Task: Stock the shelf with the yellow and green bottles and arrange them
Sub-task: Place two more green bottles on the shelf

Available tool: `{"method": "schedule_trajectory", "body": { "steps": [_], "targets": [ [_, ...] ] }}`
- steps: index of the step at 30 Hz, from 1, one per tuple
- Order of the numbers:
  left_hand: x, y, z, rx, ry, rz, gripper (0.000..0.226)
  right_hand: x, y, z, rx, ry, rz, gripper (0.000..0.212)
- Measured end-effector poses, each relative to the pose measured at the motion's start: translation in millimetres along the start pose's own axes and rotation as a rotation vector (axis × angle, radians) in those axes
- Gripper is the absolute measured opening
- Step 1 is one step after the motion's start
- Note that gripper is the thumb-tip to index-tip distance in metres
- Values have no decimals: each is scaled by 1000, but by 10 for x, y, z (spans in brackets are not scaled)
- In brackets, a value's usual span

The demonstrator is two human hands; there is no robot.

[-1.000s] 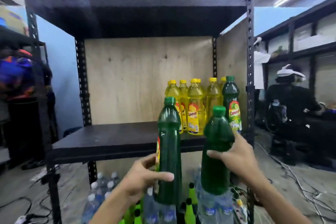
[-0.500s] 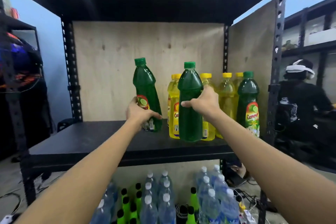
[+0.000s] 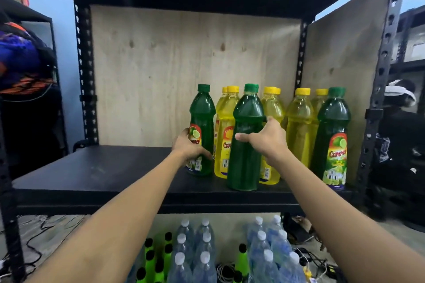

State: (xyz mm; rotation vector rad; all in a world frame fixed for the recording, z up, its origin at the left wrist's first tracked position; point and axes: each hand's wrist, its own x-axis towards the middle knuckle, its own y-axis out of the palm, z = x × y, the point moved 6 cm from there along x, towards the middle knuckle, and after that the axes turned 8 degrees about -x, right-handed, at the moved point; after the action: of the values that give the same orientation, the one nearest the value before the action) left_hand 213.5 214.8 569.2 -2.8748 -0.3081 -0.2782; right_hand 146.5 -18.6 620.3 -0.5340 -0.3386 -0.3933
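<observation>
I am looking into a black metal shelving unit (image 3: 388, 57) with a plywood back panel (image 3: 161, 71), and my two bare arms reach forward to its middle shelf (image 3: 96, 174). The left half of that shelf board is bare, while the bottles are grouped to the right against the plywood side, which suggests the row is being filled from the right corner outward. A cluster of yellow bottles (image 3: 299, 126) with yellow caps stands upright at the back, with one green bottle (image 3: 332, 135) in front of them at the far right, label facing me. My right hand (image 3: 264, 138) is wrapped around the middle of a second green bottle (image 3: 247, 145), which stands near the front edge just ahead of the yellow ones; its label faces away, so I judge it needs turning as well as placing. My left hand (image 3: 187, 147) is closed around the lower body of a third green bottle (image 3: 202, 131), set at the left end of the cluster beside a yellow bottle, label forward. Below the shelf, on the floor, stand packs of clear water bottles (image 3: 195, 253) and small bright green bottles (image 3: 154, 257) with black caps.
</observation>
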Motion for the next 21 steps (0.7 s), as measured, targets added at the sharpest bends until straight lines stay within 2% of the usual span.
{"method": "schedule_trajectory", "body": {
  "steps": [4, 7, 9, 10, 12, 14, 16, 18, 21],
  "targets": [
    [60, 19, 84, -65, -15, 45, 106, -12, 43, -18, -67, -54, 16, 74],
    [22, 49, 121, -19, -26, 68, 106, -56, 22, -16, -105, -52, 22, 76],
    [-91, 17, 151, 24, -42, 1, 109, -84, -51, 38, -153, -62, 15, 86],
    [-200, -22, 153, 76, -33, -85, 104, -99, -116, 101, -173, -85, -17, 93],
    [-499, -91, 91, 172, 115, -289, 72, -81, -258, 333, -245, -195, -149, 107],
    [-795, -39, -28, 156, 309, -330, 46, -15, -318, 616, -331, -278, -234, 111],
    [-885, 101, -80, 52, 342, -171, 39, 79, -270, 803, -381, -266, -212, 106],
    [-855, 266, -93, -24, 250, 25, 39, 125, -183, 845, -435, -226, -178, 92],
    [-839, 431, -47, -13, 122, 197, 60, 77, -156, 827, -447, -233, -180, 69]
  ]
}}
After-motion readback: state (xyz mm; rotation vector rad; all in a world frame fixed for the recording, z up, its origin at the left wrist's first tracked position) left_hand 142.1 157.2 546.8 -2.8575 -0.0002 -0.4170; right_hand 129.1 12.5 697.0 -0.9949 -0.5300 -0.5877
